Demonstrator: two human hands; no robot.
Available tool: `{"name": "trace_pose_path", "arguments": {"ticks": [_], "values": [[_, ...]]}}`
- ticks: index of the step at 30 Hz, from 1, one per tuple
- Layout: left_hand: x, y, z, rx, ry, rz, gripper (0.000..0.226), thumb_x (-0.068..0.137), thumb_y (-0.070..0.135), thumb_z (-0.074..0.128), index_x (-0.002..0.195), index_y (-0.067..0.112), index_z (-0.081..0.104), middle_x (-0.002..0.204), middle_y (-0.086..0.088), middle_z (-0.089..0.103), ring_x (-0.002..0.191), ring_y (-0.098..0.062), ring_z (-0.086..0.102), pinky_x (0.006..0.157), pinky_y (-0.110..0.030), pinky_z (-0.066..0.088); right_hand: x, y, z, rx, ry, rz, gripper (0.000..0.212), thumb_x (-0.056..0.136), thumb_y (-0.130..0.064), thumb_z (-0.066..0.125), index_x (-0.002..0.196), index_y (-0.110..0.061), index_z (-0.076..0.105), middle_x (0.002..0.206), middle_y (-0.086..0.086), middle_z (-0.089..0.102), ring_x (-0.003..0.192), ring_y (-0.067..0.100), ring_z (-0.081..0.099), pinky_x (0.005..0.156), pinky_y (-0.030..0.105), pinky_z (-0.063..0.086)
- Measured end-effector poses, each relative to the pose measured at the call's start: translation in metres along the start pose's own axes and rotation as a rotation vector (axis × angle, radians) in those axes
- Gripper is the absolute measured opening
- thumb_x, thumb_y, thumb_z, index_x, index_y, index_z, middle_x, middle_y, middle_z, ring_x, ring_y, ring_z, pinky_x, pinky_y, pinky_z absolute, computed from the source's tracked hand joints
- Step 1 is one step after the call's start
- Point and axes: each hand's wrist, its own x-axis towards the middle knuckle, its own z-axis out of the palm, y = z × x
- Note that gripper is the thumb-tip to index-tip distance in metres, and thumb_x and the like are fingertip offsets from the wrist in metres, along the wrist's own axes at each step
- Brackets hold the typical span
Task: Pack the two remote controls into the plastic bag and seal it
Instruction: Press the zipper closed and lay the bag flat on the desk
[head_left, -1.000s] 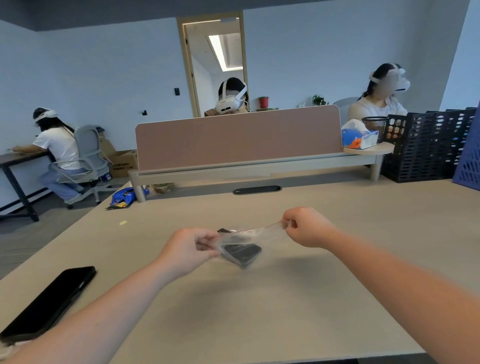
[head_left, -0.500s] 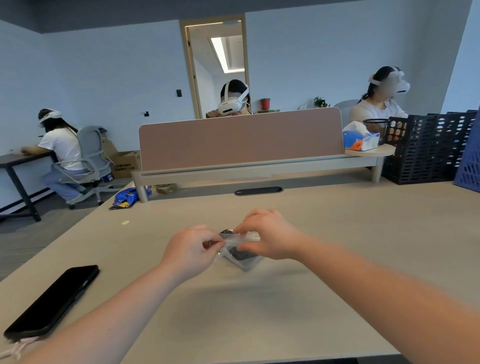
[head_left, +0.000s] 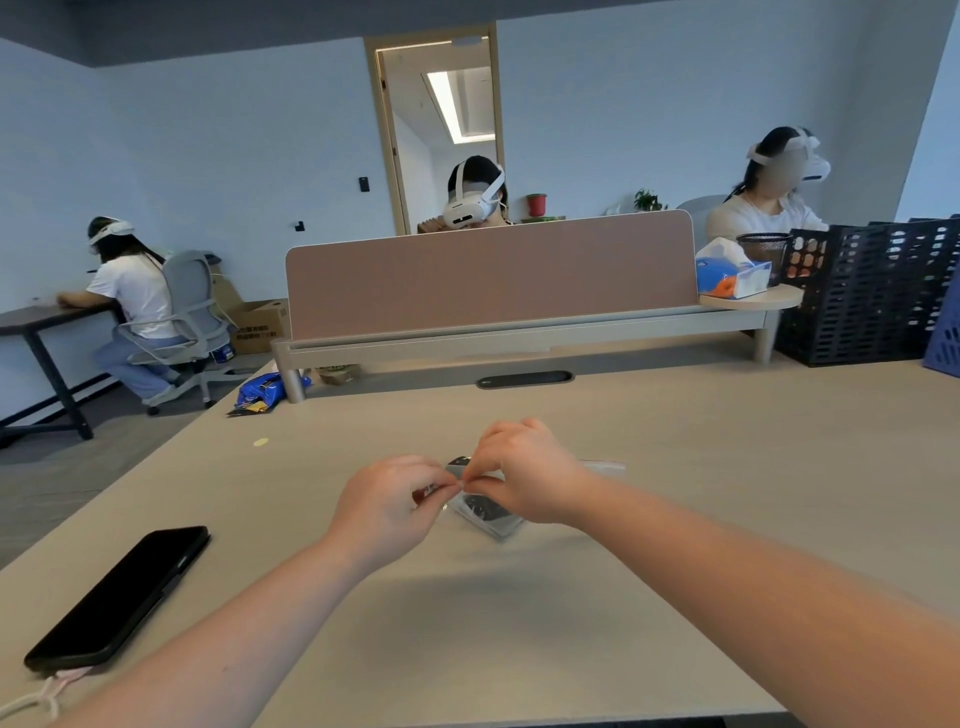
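A small clear plastic bag (head_left: 485, 514) hangs just above the beige table (head_left: 675, 457), held at its top edge by both hands. Dark remote controls (head_left: 480, 506) show through the plastic; I cannot tell them apart or count them. My left hand (head_left: 387, 506) pinches the bag's top strip at its left end. My right hand (head_left: 524, 475) pinches the same strip right beside it, fingertips nearly touching. A bit of clear plastic (head_left: 605, 464) sticks out to the right behind my right wrist. Most of the bag's top is hidden by my fingers.
A black phone (head_left: 119, 597) with a pink strap lies at the table's near left. A pink divider screen (head_left: 488, 275) stands at the far edge, with a tissue box (head_left: 732, 270) and dark crates (head_left: 872, 291) at the right. Other people sit beyond.
My right hand slid left along the bag's top from the far right end until it met my left hand. The bag hangs lower and more bunched.
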Motion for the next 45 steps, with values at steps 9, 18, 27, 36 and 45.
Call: {"name": "trace_pose_path", "arguments": {"ticks": [9, 18, 27, 36, 45], "values": [[0.0, -0.007, 0.004, 0.077, 0.024, 0.044, 0.027, 0.08, 0.04, 0.049, 0.075, 0.026, 0.071, 0.069, 0.009, 0.069, 0.076, -0.011, 0.052, 0.055, -0.022, 0.04, 0.002, -0.001, 0.004, -0.05, 0.012, -0.02, 0.021, 0.091, -0.029, 0.054, 0.101, -0.023, 0.071, 0.103, -0.001, 0.072, 0.111, 0.015, 0.054, 0.083, 0.031, 0.026], [0.002, -0.01, 0.008, 0.08, 0.011, 0.042, 0.018, 0.077, 0.031, 0.054, 0.075, 0.024, 0.07, 0.072, 0.007, 0.071, 0.086, -0.013, 0.05, 0.053, -0.014, 0.029, 0.002, 0.001, 0.008, -0.031, 0.014, -0.019, 0.02, 0.09, -0.026, 0.055, 0.099, -0.023, 0.072, 0.101, 0.0, 0.073, 0.109, 0.016, 0.056, 0.085, 0.034, 0.029], [-0.002, -0.004, 0.014, 0.104, -0.022, 0.084, 0.023, 0.078, 0.034, 0.046, 0.069, 0.021, 0.064, 0.067, 0.004, 0.066, 0.066, -0.021, 0.06, 0.049, -0.029, 0.039, -0.012, 0.012, 0.016, -0.043, 0.085, -0.113, 0.016, 0.086, -0.023, 0.058, 0.083, -0.018, 0.073, 0.08, 0.005, 0.074, 0.095, 0.026, 0.063, 0.079, 0.041, 0.037], [0.005, 0.001, 0.014, 0.085, -0.033, 0.038, 0.015, 0.076, 0.024, 0.05, 0.07, 0.02, 0.063, 0.068, 0.006, 0.063, 0.07, -0.022, 0.059, 0.049, -0.021, 0.028, -0.021, 0.048, 0.013, -0.099, 0.098, -0.073, 0.017, 0.089, -0.029, 0.057, 0.087, -0.02, 0.07, 0.092, 0.0, 0.073, 0.103, 0.019, 0.061, 0.079, 0.032, 0.026], [0.005, -0.002, 0.015, 0.066, -0.06, 0.006, 0.014, 0.079, 0.024, 0.053, 0.069, 0.02, 0.063, 0.054, 0.023, 0.041, 0.062, -0.011, 0.043, 0.049, -0.016, 0.025, -0.04, 0.081, 0.005, -0.156, -0.015, 0.088, 0.019, 0.092, -0.033, 0.052, 0.095, -0.023, 0.069, 0.104, -0.006, 0.07, 0.11, 0.012, 0.055, 0.088, 0.031, 0.028]]}}
